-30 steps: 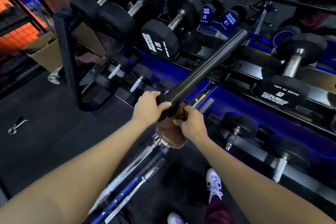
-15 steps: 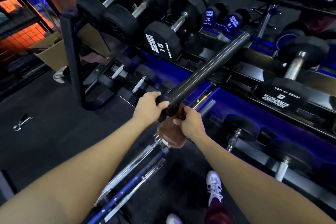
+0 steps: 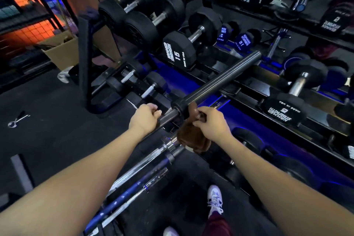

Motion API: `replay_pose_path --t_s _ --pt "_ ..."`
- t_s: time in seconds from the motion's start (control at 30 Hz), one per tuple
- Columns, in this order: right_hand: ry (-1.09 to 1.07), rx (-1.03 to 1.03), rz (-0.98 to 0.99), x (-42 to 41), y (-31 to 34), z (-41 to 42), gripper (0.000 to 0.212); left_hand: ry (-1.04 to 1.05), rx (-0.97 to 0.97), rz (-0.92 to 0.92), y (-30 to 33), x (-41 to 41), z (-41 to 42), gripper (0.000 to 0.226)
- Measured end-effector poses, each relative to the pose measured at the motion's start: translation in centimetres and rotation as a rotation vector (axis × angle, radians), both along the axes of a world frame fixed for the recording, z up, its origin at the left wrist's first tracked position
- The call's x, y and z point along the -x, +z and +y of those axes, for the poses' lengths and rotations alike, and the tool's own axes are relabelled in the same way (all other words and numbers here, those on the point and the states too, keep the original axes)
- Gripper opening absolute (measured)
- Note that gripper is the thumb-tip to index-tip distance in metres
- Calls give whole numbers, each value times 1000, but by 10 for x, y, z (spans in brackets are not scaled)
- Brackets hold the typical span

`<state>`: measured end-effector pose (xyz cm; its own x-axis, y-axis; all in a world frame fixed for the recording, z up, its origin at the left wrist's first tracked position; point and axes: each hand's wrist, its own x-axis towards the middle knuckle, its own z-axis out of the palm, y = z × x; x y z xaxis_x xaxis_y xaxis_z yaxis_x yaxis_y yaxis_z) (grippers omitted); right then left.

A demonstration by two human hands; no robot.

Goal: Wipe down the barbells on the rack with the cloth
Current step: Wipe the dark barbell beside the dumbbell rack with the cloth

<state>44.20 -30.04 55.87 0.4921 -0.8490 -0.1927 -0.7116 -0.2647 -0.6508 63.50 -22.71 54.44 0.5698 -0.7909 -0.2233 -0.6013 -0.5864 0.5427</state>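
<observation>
Back slides the left hand (image 3: 146,118), off the thick sleeve and onto the thin shaft of the black bar (image 3: 216,82), fingers curled round it to steady the lifted end. Right hand (image 3: 211,122) grasps the brown cloth (image 3: 193,138), bunched against the collar, likely so the wipe can run along the steel. Bar points out over the dumbbell rack (image 3: 254,119). Below it, three more bars (image 3: 141,166) lie side by side: two chrome, one blue. One cloth in play.
</observation>
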Motion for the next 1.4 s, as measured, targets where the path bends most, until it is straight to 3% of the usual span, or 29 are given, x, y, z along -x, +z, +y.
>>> replay_pose_path --t_s 0.17,0.33,0.43,0.57,0.8,0.9,1.03,1.13,1.23,1.4 --pt "172 199 29 -30 35 14 38 -14 14 -75 12 -3 31 34" --pt "338 456 133 -65 9 28 42 -28 -95 -175 12 -7 69 50" --pt "547 401 214 -71 -19 22 54 -14 -151 -208 5 -9 90 54" --pt "651 394 193 -70 -37 8 62 31 -203 -221 -3 -7 106 48" --pt "633 641 128 -101 -45 -3 30 70 -245 -299 -4 -2 105 44" --pt "729 587 281 -122 -35 -9 52 87 -259 -309 -4 -2 105 44" --pt "620 655 103 -107 -47 1 28 98 -281 -308 -1 -4 103 43" --pt "586 704 61 -82 -63 15 37 115 -296 -289 -1 -1 104 44" --pt "552 711 103 -89 -56 7 32 118 -307 -309 -2 3 104 43" --pt "664 428 355 -134 -35 -11 40 75 -335 -345 0 1 102 41"
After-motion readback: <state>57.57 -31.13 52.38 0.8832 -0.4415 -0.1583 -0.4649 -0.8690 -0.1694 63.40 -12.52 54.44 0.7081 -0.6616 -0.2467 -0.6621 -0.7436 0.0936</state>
